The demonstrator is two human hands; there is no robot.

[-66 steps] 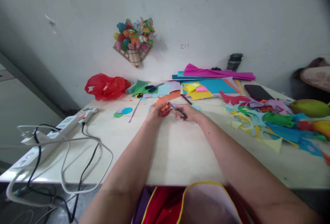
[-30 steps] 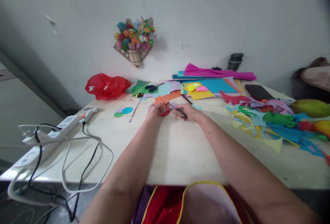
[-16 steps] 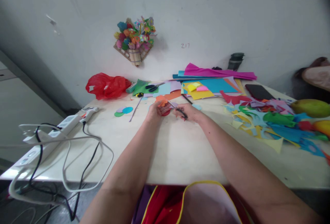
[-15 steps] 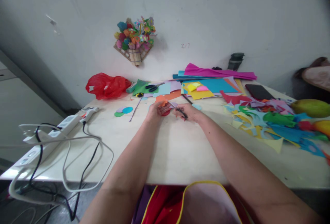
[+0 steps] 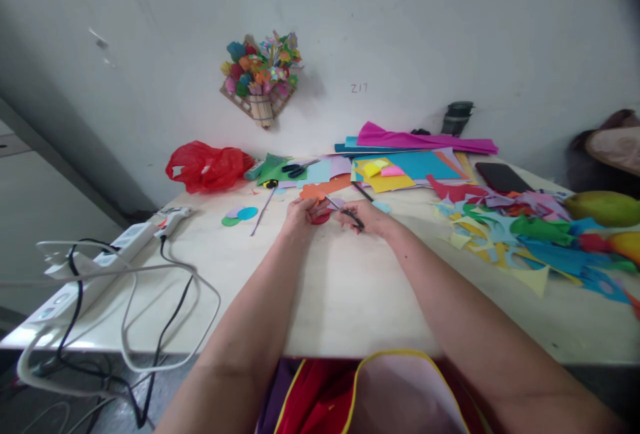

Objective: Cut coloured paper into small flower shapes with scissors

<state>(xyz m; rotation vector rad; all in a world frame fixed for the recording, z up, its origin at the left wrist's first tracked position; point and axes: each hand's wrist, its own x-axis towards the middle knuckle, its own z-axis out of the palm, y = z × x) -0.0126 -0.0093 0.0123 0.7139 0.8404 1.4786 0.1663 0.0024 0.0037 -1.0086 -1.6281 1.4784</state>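
Observation:
An orange paper piece with a scalloped edge [image 5: 311, 191] is pinched in my left hand [image 5: 301, 214]. My right hand [image 5: 367, 217] grips dark-handled scissors [image 5: 353, 218], whose blades point left and meet the orange paper's edge. Below my left fingers a red paper circle [image 5: 321, 219] lies on the table, and a pale purple paper piece [image 5: 336, 203] sits between the hands. A light blue paper piece [image 5: 382, 207] rests just beyond my right hand. To the left lie a blue paper circle [image 5: 247, 213] and a green one [image 5: 231, 222], overlapping a purple one.
Paper scraps [image 5: 500, 234] cover the table's right side, near a phone [image 5: 504, 178] and a yellow-green fruit [image 5: 603, 209]. Paper sheets [image 5: 425, 166], a second pair of scissors [image 5: 295, 171] and a red plastic bag [image 5: 207, 167] line the back. A power strip [image 5: 100, 267] with loose cables occupies the left.
Both hands stay almost in the same place. The orange paper and left fingers have shifted very slightly; the scissors remain at its edge.

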